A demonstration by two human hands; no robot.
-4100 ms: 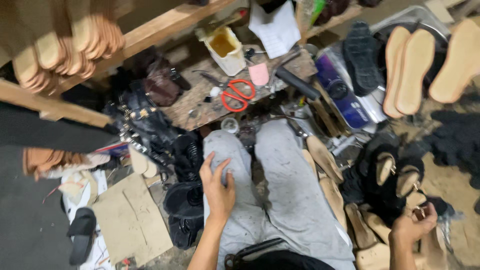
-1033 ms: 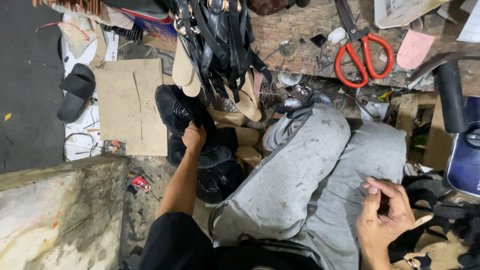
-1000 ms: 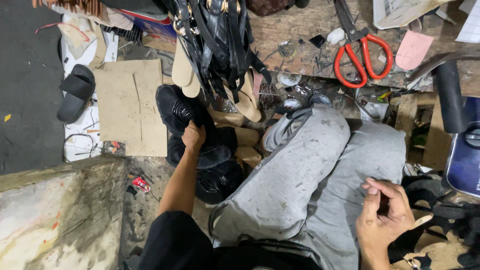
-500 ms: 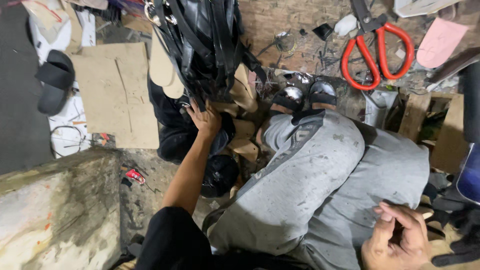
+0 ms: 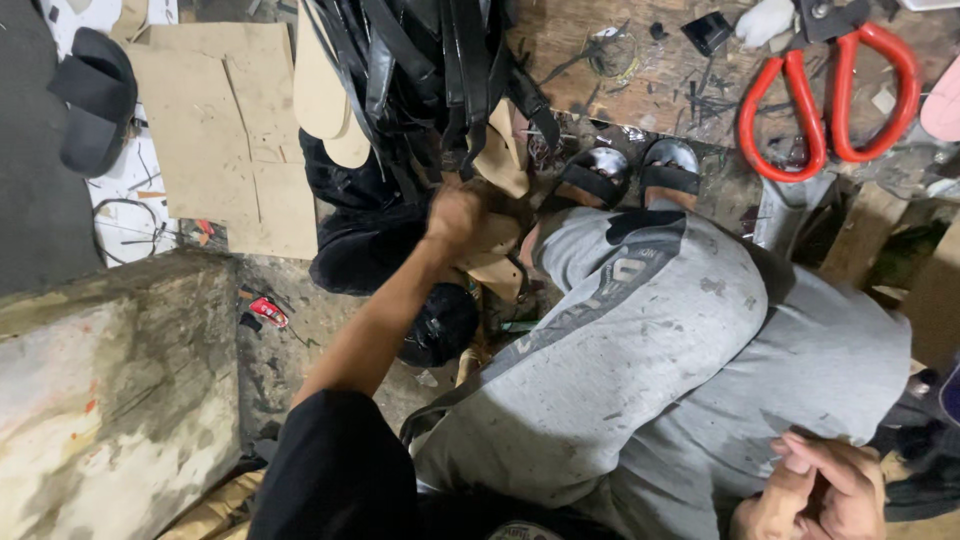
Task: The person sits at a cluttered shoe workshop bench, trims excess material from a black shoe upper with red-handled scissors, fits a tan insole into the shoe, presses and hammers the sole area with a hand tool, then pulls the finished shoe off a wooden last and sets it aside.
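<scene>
left hand [image 5: 455, 212] closed on a tan sole [image 5: 497, 235] at the foot of the black strap bundle [image 5: 430, 70], about 11 o'clock from the grey-trousered knee [image 5: 640, 300]. right hand [image 5: 815, 490] curled at 4 o'clock, can't tell what's in it. red scissors [image 5: 830, 95] at 2 o'clock.

A small red wrapper [image 5: 268, 312] is seen lying crumpled on the dirty floor [image 5: 300, 350], just beside the concrete block [image 5: 110, 400]. Flat brown cardboard sheets [image 5: 215, 130] are spread on the floor farther up. No signs or screens are seen.
</scene>
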